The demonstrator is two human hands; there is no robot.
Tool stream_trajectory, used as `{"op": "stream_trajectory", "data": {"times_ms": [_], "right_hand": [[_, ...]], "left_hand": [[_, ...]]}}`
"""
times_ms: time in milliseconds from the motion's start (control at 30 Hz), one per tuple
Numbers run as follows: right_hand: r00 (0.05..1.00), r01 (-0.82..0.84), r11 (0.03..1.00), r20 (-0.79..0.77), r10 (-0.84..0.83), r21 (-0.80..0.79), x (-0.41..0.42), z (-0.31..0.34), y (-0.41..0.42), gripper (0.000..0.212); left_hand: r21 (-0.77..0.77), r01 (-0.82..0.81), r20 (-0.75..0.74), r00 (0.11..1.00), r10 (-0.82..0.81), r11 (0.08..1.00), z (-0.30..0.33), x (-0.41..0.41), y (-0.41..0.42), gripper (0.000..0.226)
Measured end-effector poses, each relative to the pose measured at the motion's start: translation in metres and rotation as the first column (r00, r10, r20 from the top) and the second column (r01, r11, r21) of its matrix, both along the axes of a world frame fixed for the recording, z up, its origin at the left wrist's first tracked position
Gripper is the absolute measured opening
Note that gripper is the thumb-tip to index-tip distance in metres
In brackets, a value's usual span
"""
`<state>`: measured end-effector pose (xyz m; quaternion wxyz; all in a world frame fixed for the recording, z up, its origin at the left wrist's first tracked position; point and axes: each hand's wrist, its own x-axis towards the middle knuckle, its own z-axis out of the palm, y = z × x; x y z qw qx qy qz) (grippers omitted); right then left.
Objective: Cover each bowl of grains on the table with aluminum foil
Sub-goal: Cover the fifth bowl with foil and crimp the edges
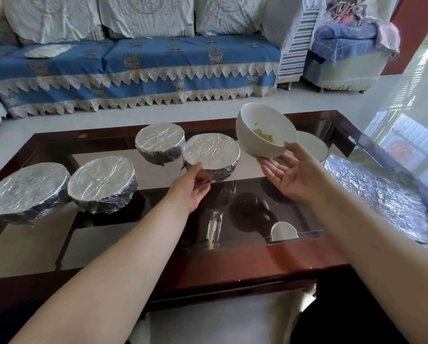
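Note:
My left hand (195,188) grips a foil-covered bowl (211,155) over the middle of the glass table, thumb on its rim and fingers under it. My right hand (289,173) holds an uncovered white bowl (265,131) in the air beside it, pinched between thumb and fingertips. That bowl is tilted toward me, with a few yellowish grains inside. Three more foil-covered bowls stand on the table: one behind (160,142) and two at the left (101,183) (28,189). Another white bowl (313,145) stands behind my right hand, its contents hidden.
A large crinkled sheet of aluminum foil (379,197) lies on the table's right side. The table (245,264) has a dark wood frame and a glass top; a white dish (283,232) shows below the glass. A blue-covered sofa (133,68) stands beyond.

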<state>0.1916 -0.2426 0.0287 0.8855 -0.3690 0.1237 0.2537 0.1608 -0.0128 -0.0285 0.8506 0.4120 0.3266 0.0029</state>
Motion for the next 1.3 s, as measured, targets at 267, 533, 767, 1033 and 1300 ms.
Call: {"op": "stream_trajectory", "data": {"times_ms": [267, 533, 767, 1033, 1300], "right_hand": [[0.999, -0.028, 0.994, 0.029, 0.031, -0.11, -0.002, -0.003, -0.028, 0.047], [0.991, -0.123, 0.974, 0.027, 0.13, -0.19, -0.009, -0.009, -0.019, 0.043], [0.962, -0.271, 0.917, -0.041, 0.271, -0.294, -0.019, -0.024, 0.003, 0.021], [0.907, -0.42, 0.845, -0.125, 0.402, -0.331, -0.031, -0.045, 0.02, 0.019], [0.86, -0.509, 0.806, -0.135, 0.492, -0.303, -0.056, -0.057, 0.026, 0.022]], "left_hand": [[-0.052, 0.032, 0.065, 0.997, -0.029, 0.998, 0.003, 0.051, 0.0, 0.03], [-0.129, -0.058, 0.08, 0.994, 0.069, 0.99, 0.001, 0.076, -0.003, 0.076], [0.03, 0.072, -0.021, 0.997, -0.071, 0.997, -0.027, 0.094, 0.025, 0.102], [0.21, 0.156, -0.122, 0.984, -0.132, 0.965, -0.012, 0.014, 0.018, 0.055], [0.324, 0.354, -0.198, 0.932, -0.302, 0.878, -0.008, -0.036, 0.031, 0.064]]}}
